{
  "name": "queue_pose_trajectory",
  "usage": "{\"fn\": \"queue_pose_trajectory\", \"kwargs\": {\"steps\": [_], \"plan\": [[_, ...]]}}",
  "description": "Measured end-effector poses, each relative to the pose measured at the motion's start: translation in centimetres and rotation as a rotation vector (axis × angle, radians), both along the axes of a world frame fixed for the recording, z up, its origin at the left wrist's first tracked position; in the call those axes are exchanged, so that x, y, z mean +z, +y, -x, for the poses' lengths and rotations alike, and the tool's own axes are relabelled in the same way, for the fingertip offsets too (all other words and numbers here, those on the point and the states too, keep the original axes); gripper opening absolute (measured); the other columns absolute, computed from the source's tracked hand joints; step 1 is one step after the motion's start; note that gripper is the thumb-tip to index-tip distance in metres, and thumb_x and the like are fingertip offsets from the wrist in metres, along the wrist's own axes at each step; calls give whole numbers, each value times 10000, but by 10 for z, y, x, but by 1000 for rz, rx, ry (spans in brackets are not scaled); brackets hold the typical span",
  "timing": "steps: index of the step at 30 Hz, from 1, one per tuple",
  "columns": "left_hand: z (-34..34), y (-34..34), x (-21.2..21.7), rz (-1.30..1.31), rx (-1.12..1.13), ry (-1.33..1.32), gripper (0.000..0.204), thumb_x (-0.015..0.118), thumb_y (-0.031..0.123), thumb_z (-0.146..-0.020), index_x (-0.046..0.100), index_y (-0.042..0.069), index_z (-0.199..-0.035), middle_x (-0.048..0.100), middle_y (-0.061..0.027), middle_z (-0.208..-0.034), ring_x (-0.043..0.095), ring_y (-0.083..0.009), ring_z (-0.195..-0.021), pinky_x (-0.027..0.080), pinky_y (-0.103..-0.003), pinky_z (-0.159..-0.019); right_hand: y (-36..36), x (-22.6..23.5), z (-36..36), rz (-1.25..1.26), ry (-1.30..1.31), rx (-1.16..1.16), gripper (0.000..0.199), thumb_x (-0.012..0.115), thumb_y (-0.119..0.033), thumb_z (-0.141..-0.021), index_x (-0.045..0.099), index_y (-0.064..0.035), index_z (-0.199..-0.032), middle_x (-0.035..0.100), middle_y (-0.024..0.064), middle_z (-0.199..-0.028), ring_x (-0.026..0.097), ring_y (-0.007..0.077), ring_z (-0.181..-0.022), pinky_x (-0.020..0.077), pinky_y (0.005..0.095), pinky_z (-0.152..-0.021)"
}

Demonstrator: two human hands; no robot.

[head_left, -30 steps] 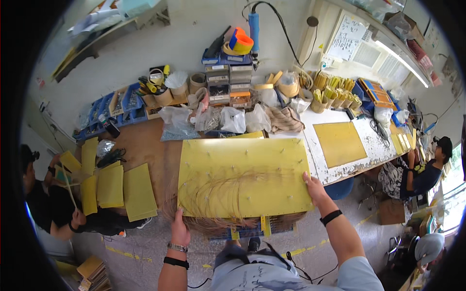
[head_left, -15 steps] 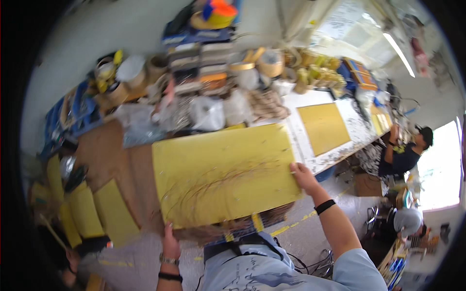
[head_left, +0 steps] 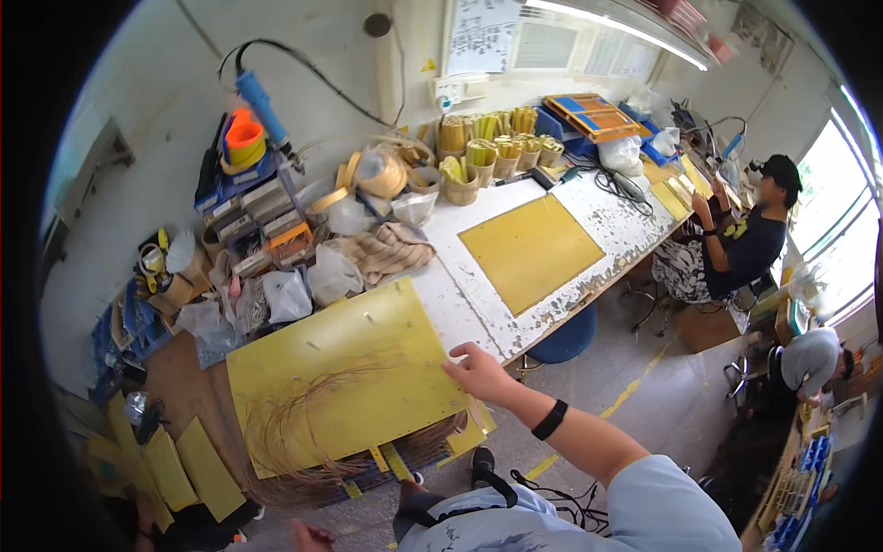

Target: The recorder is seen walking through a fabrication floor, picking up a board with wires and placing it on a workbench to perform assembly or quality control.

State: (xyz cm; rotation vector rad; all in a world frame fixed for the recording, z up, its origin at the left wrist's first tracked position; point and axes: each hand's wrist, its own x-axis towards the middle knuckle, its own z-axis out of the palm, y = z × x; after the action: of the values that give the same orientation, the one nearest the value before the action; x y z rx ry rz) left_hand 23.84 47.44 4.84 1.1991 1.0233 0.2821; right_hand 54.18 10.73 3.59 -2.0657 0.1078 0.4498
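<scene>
A large yellow board (head_left: 354,340) slants over the left part of the bench, with thin brown wire-like strands (head_left: 308,396) on its face. More strands hang below its near edge. My right hand (head_left: 478,373) is at the board's right edge, its fingers bent against that edge. At the bottom of the picture, my left hand (head_left: 313,535) is off the board and partly cut off by the frame. Its visible fingers look loose, with nothing in them. Another yellow board (head_left: 532,250) lies flat on the white bench to the right.
Bags, a striped cloth (head_left: 382,250), tape rolls and small drawers (head_left: 267,212) crowd the bench's back. Several cups of yellow strips (head_left: 460,179) stand by the wall. Narrow yellow panels (head_left: 210,467) lie at left. A blue stool (head_left: 563,336) and a seated person (head_left: 759,230) are at right.
My left hand has come off the board's lower left corner and dropped toward my body. My right hand stays at the right edge. The view has swung right, showing more of the bench.
</scene>
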Motion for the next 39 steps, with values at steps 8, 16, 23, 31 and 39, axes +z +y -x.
{"fn": "queue_pose_trajectory", "kwargs": {"steps": [8,16,23,31,39], "plan": [[-38,-66,-11,-77,-255,12,448,481,437,-1034,614,12,-983,650,-89,-704,631,-181,-592,503,-312,-542,7,33,-15,-174,183,26,646,631,-522,-911,558,75,-1147,676,186,-832,661,253,-617,533,378,-567],[-46,-49,-15,183,-206,-127,639,429,596,-999,567,-26,-1056,656,-130,-852,670,-243,-784,555,-380,-713,36,2,0,-141,105,-51,627,568,-536,-942,696,74,-1007,699,185,-860,690,255,-840,551,373,-704],[-42,-26,-17,339,-231,-211,670,433,586,-1000,509,-63,-1143,615,-227,-1057,631,-328,-1028,523,-451,-964,46,31,16,-172,-18,-121,509,523,-376,-1024,654,107,-1118,704,167,-986,669,213,-861,531,344,-762],[-45,-5,-18,529,-211,-412,655,476,479,-1023,420,-111,-1301,567,-256,-1185,597,-356,-1142,479,-435,-1025,58,47,4,-318,87,-158,536,449,-356,-1051,552,142,-1218,659,194,-1095,659,266,-934,537,403,-805],[-62,7,-11,676,-102,-704,366,521,376,-1020,552,51,-1187,612,-92,-1181,588,-250,-1103,447,-411,-1033,52,56,14,-347,130,-256,527,438,-355,-1054,554,134,-1214,658,183,-1054,634,244,-918,519,381,-798]]}}
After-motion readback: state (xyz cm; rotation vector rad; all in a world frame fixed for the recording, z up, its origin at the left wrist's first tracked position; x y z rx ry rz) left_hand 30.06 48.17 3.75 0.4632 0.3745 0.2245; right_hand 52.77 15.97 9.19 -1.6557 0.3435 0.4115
